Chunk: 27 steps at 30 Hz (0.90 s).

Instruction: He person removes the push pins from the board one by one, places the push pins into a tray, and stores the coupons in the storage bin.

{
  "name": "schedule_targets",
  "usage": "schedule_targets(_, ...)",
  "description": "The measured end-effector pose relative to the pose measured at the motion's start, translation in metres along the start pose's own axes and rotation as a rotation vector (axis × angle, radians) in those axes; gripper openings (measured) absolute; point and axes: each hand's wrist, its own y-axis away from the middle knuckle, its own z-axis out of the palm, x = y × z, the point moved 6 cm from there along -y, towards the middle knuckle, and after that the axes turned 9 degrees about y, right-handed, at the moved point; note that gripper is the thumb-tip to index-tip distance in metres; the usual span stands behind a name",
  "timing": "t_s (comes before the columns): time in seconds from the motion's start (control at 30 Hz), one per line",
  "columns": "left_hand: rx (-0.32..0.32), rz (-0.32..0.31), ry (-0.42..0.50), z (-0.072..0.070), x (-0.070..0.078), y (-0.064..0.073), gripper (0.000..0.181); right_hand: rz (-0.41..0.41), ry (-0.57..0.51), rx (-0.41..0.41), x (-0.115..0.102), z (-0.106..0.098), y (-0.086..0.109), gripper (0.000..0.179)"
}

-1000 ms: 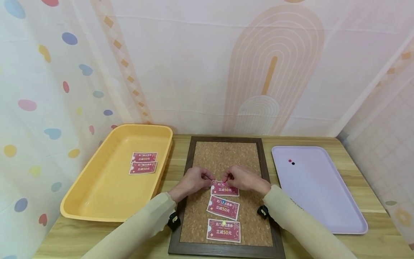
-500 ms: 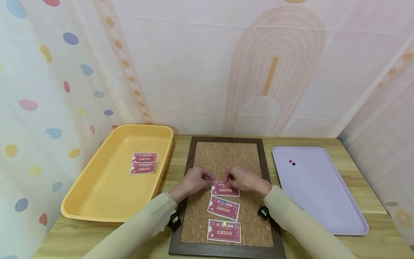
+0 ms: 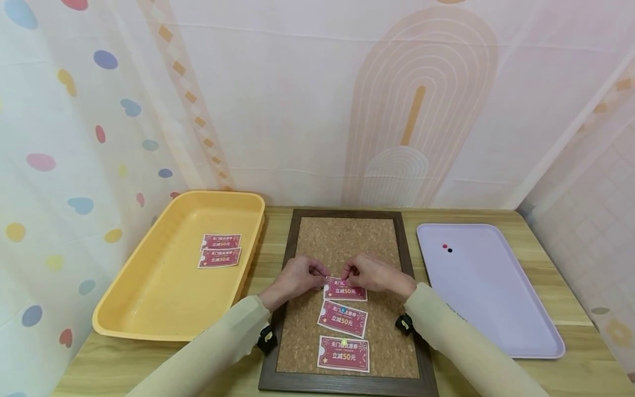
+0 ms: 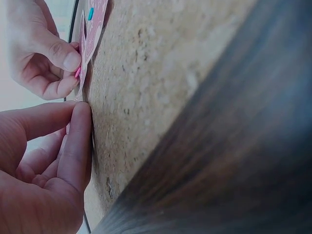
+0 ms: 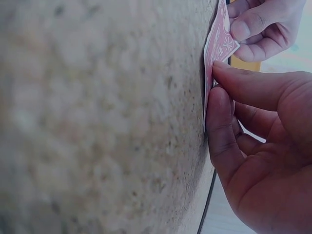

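A framed corkboard (image 3: 302, 339) lies flat, with three red-and-white coupons in a column on it. My left hand (image 3: 299, 275) pinches the upper left corner of the top coupon (image 3: 345, 291). At that coupon's upper edge, my right hand (image 3: 373, 274) pinches a pink push pin (image 4: 78, 72) between thumb and index finger; the fingertips hide most of it in the head view. The middle coupon (image 3: 337, 321) sits slightly tilted, with a blue push pin (image 3: 343, 310) at its top. A yellow-green push pin (image 3: 344, 342) stands in the lowest coupon (image 3: 342, 358).
Left of the board, a yellow tub (image 3: 163, 298) holds two more coupons (image 3: 220, 257). On the right is a lilac tray (image 3: 491, 298) with a red pin (image 3: 445, 246) and a black pin (image 3: 450, 250). A patterned curtain (image 3: 297, 110) hangs behind the wooden table (image 3: 526, 242).
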Motion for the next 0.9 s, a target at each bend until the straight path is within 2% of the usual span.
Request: schedule_targets(0.9, -0.001, 0.018, -0.001, -0.0001, 0.0001, 0.0004, 0.009, -0.028, 0.017, -0.016, -0.0034, -0.0002, 0.0, 0.014)
